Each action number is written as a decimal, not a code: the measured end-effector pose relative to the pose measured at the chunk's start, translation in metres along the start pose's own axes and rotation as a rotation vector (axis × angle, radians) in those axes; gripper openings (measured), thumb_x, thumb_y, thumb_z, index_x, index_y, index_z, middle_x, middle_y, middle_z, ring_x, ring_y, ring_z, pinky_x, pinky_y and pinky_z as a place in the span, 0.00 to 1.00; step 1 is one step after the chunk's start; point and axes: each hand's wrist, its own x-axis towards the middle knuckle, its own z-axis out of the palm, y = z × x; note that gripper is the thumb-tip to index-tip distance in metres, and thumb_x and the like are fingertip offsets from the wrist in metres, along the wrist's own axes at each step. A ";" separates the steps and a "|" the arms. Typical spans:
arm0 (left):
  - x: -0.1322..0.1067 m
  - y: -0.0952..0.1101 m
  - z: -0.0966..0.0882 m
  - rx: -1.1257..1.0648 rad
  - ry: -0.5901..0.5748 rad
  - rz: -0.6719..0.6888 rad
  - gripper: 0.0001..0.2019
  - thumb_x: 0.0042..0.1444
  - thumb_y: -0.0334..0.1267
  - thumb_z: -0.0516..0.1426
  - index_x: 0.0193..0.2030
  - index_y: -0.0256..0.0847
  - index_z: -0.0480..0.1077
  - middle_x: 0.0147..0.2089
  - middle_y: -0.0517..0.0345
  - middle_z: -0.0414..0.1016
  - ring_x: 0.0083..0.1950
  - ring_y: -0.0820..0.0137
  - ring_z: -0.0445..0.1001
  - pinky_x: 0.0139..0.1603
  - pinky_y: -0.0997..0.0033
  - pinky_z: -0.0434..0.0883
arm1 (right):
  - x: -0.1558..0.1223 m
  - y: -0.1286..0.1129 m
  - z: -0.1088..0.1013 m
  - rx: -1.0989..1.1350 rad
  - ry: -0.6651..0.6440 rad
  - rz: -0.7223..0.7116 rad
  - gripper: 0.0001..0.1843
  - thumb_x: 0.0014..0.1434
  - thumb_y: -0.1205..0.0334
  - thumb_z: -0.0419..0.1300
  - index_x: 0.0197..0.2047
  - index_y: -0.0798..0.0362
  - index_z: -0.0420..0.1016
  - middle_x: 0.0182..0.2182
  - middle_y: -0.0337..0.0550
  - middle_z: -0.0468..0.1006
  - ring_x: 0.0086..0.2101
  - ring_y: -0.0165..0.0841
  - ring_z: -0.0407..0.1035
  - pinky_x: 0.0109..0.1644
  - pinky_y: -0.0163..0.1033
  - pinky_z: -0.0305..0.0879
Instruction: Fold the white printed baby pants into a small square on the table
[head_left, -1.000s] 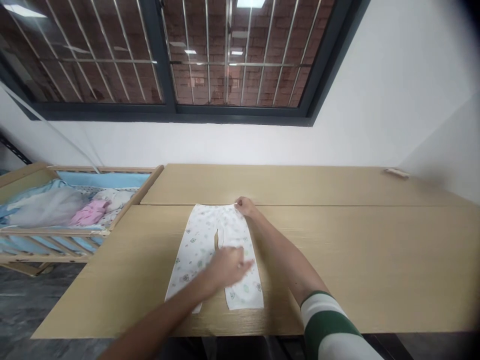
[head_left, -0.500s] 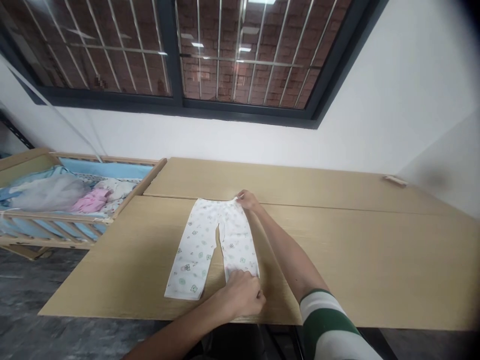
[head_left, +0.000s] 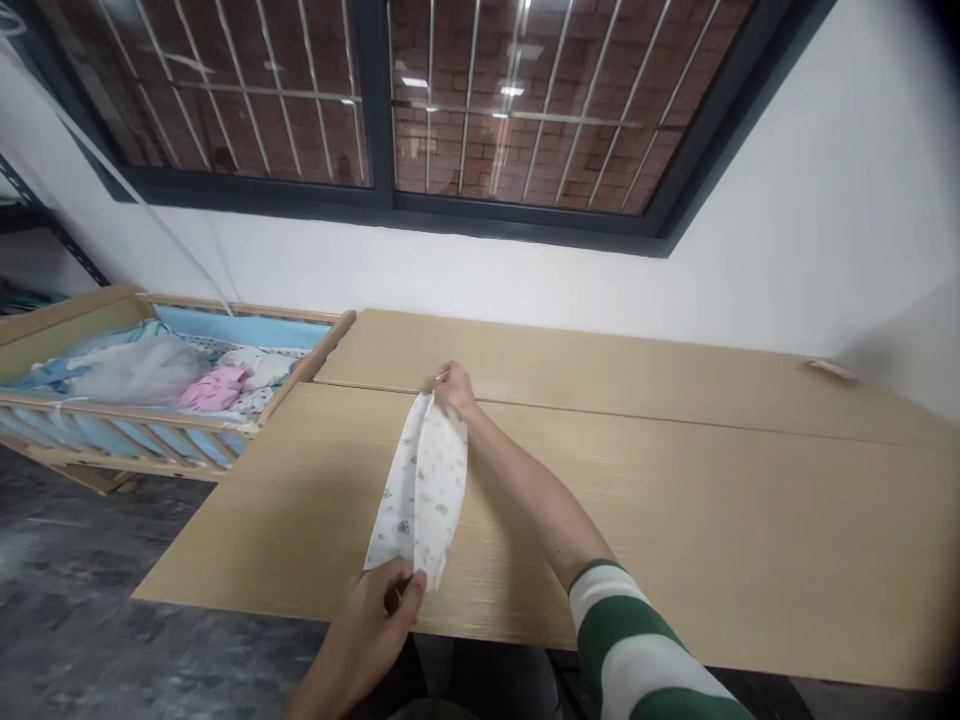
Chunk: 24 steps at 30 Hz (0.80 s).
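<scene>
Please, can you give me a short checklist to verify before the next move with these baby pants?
1. Right hand pinches the waistband end of the baby pants: ok.
2. Left hand pinches the cuff end: ok.
3. Pants lie flat on the table: not ok, one leg is raised over the other.
4. The two legs match edge to edge: cannot tell.
5. No fabric hangs past the table's near edge: ok.

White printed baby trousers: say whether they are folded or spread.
Folded lengthwise: the white printed baby trousers form one narrow strip, right hand pinching the waist, left hand the cuffs.
</scene>
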 end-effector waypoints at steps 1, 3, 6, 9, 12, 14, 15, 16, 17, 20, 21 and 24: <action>-0.001 -0.011 -0.003 0.049 0.031 -0.021 0.22 0.68 0.53 0.46 0.25 0.43 0.59 0.22 0.63 0.66 0.26 0.70 0.66 0.30 0.71 0.56 | -0.001 -0.004 0.011 -0.007 0.002 0.003 0.14 0.56 0.68 0.60 0.47 0.51 0.68 0.35 0.39 0.78 0.35 0.31 0.72 0.37 0.33 0.64; -0.001 -0.031 -0.008 0.169 0.073 -0.054 0.21 0.68 0.51 0.47 0.25 0.43 0.59 0.22 0.62 0.66 0.26 0.70 0.67 0.30 0.70 0.56 | -0.005 -0.009 0.031 -0.027 0.003 0.014 0.13 0.57 0.69 0.59 0.46 0.51 0.68 0.36 0.40 0.78 0.36 0.32 0.72 0.38 0.33 0.64; 0.000 -0.051 -0.012 0.355 0.098 -0.094 0.19 0.68 0.47 0.48 0.27 0.43 0.63 0.25 0.59 0.72 0.30 0.67 0.74 0.31 0.71 0.56 | -0.011 -0.014 0.048 -0.067 -0.001 0.035 0.13 0.58 0.71 0.57 0.46 0.51 0.68 0.37 0.42 0.77 0.37 0.34 0.72 0.39 0.35 0.64; -0.002 -0.058 -0.013 0.539 0.120 -0.145 0.16 0.68 0.44 0.49 0.30 0.44 0.68 0.30 0.57 0.77 0.34 0.63 0.78 0.30 0.70 0.58 | -0.017 -0.019 0.052 -0.111 -0.015 0.040 0.13 0.60 0.70 0.56 0.48 0.51 0.68 0.39 0.45 0.77 0.40 0.37 0.72 0.42 0.37 0.65; -0.007 -0.055 -0.013 0.725 0.237 -0.094 0.14 0.68 0.44 0.50 0.34 0.45 0.71 0.32 0.55 0.78 0.36 0.59 0.79 0.32 0.67 0.64 | -0.031 -0.027 0.046 -0.141 -0.041 0.002 0.15 0.63 0.64 0.57 0.53 0.51 0.67 0.47 0.49 0.77 0.46 0.39 0.71 0.49 0.41 0.66; -0.011 -0.051 -0.012 0.811 0.398 0.082 0.12 0.68 0.43 0.50 0.40 0.43 0.73 0.37 0.51 0.79 0.43 0.56 0.79 0.39 0.63 0.70 | -0.050 -0.034 0.038 -0.163 -0.116 -0.140 0.19 0.65 0.59 0.57 0.58 0.52 0.65 0.54 0.52 0.74 0.51 0.41 0.70 0.54 0.44 0.66; -0.012 -0.050 -0.011 0.829 0.467 0.196 0.12 0.68 0.43 0.51 0.44 0.41 0.73 0.42 0.48 0.80 0.47 0.55 0.78 0.45 0.61 0.71 | -0.063 -0.038 0.034 -0.174 -0.187 -0.259 0.21 0.67 0.56 0.57 0.61 0.53 0.64 0.58 0.54 0.72 0.54 0.42 0.69 0.57 0.45 0.65; -0.014 -0.049 -0.009 0.831 0.503 0.312 0.13 0.68 0.42 0.50 0.50 0.39 0.72 0.48 0.46 0.79 0.51 0.55 0.77 0.49 0.59 0.72 | -0.079 -0.041 0.029 -0.184 -0.277 -0.401 0.24 0.68 0.53 0.56 0.63 0.53 0.63 0.61 0.55 0.70 0.57 0.43 0.67 0.60 0.47 0.64; -0.015 -0.048 -0.007 0.830 0.507 0.411 0.16 0.69 0.42 0.50 0.56 0.38 0.70 0.53 0.44 0.78 0.55 0.55 0.75 0.53 0.58 0.72 | -0.098 -0.044 0.024 -0.194 -0.381 -0.555 0.27 0.69 0.50 0.55 0.66 0.54 0.61 0.64 0.57 0.67 0.60 0.44 0.65 0.63 0.48 0.62; -0.021 -0.053 0.006 0.873 0.468 0.588 0.22 0.68 0.42 0.50 0.65 0.33 0.64 0.64 0.41 0.71 0.64 0.55 0.70 0.58 0.58 0.70 | -0.159 -0.043 0.014 -0.206 -0.664 -0.908 0.32 0.72 0.46 0.50 0.73 0.51 0.54 0.72 0.53 0.55 0.70 0.44 0.52 0.70 0.49 0.52; -0.023 -0.057 0.011 0.901 0.474 0.614 0.23 0.68 0.43 0.50 0.64 0.33 0.64 0.64 0.40 0.71 0.64 0.53 0.69 0.58 0.58 0.70 | -0.178 -0.039 0.012 -0.214 -0.736 -0.989 0.33 0.72 0.47 0.49 0.74 0.51 0.52 0.74 0.52 0.51 0.71 0.42 0.47 0.72 0.49 0.49; -0.028 -0.068 0.025 0.967 0.531 0.645 0.22 0.68 0.47 0.49 0.58 0.33 0.69 0.57 0.40 0.77 0.60 0.52 0.73 0.58 0.55 0.70 | -0.220 -0.019 0.011 -0.223 -0.853 -1.124 0.34 0.74 0.49 0.48 0.75 0.58 0.50 0.73 0.56 0.51 0.73 0.40 0.42 0.75 0.46 0.42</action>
